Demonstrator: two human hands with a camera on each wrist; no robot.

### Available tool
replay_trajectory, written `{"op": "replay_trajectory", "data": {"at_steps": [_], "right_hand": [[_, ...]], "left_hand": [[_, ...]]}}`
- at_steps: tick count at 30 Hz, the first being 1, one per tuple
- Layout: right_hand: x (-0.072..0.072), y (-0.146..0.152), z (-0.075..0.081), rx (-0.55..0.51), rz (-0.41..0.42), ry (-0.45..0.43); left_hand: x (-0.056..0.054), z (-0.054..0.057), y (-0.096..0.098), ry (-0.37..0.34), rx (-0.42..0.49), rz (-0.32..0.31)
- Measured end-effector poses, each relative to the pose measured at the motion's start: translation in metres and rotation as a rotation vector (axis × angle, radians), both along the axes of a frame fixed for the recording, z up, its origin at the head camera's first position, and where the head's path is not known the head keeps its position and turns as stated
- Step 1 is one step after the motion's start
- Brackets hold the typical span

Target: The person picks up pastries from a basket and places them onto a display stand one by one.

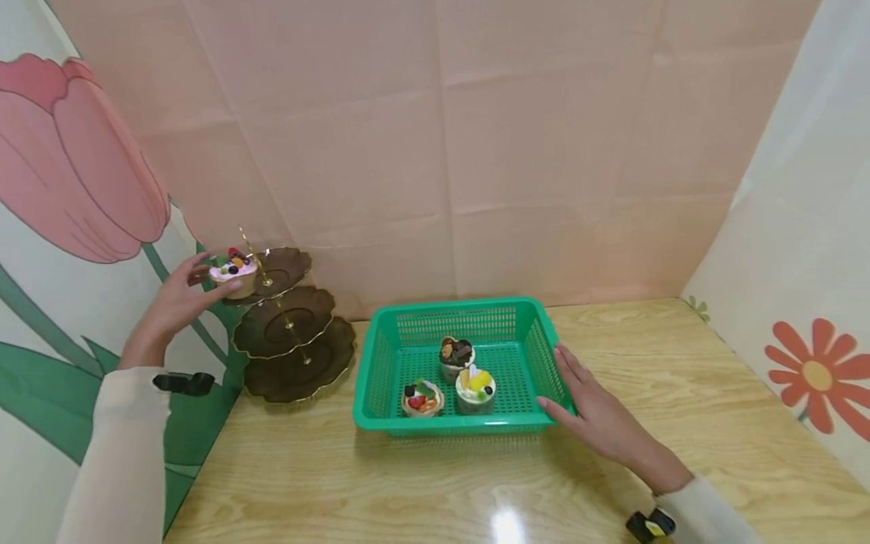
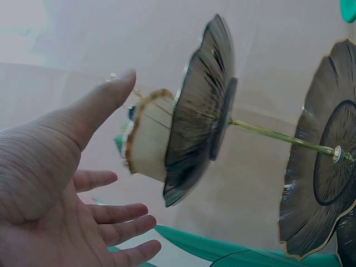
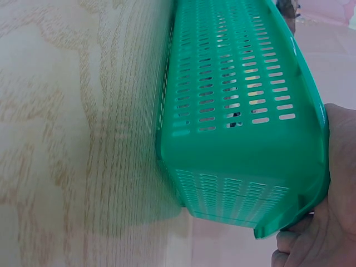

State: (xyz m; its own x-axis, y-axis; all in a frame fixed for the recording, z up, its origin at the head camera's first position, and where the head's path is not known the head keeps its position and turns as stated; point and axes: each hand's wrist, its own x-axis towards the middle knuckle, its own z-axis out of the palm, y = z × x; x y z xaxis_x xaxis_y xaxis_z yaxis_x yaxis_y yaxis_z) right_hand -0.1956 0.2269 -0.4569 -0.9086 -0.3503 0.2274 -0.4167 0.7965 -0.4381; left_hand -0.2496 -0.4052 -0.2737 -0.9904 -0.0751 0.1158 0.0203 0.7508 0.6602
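On the top tier of a three-tier stand (image 1: 285, 321), a toy cupcake (image 1: 236, 281) with pink cream and fruit sits near the left edge. My left hand (image 1: 180, 297) is beside it, fingers and thumb spread; the left wrist view shows a gap between that hand (image 2: 67, 167) and the cupcake's cup (image 2: 151, 133). A green plastic basket (image 1: 469, 421) stands on the table to the right. My right hand (image 1: 598, 412) rests on its right rim with extended fingers, thumb over the front corner.
In the basket are a chocolate-topped cupcake (image 1: 457, 358), one with yellow fruit (image 1: 475, 391) and a berry tart (image 1: 422, 400). The stand's middle plate (image 1: 258, 332) and bottom plate (image 1: 272, 381) are dark with gold edges. Pink cloth (image 1: 510, 189) hangs behind the wooden table (image 1: 306, 476).
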Motion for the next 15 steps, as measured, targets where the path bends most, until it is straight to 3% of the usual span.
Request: {"op": "replay_trajectory", "data": {"at_steps": [7,15], "right_hand": [[0.0,0.001,-0.001,-0.006,0.001,-0.011],[-0.001,0.0,-0.001,-0.003,0.0,0.0]], "left_hand": [[0.028,-0.003,0.004,0.083,0.0,0.009],[0.06,0.001,0.037,0.271,-0.067,0.065]]}}
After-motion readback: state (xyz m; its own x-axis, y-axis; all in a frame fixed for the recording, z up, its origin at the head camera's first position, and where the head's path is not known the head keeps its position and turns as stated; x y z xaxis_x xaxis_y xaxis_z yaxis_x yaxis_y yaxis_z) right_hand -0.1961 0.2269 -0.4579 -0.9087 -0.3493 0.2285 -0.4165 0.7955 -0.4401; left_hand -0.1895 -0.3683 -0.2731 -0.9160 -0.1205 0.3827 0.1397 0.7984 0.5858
